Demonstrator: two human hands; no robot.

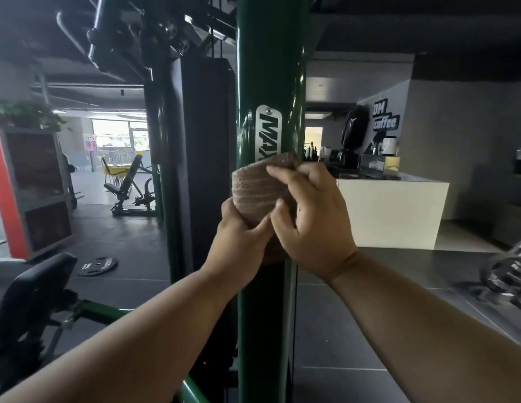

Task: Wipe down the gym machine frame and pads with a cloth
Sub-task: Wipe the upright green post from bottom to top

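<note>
I see a dark tiled floor (340, 344) with a weight plate (98, 266) lying on it. A white counter (393, 210) stands right beneath a coffee sign (385, 119); bright windows (116, 135) glow far left.

- White counter (393, 210), right background, carrying coffee equipment.
- Wall sign (385, 119) reading "DM coffee", above the counter.
- Black weight plate (98, 266), flat on the dark floor at left.
- Orange-edged shelving unit (29, 190), far left, with green foliage (26, 113) on top.
- Black exercise machine (131, 187), in the bright background near the windows.
</note>
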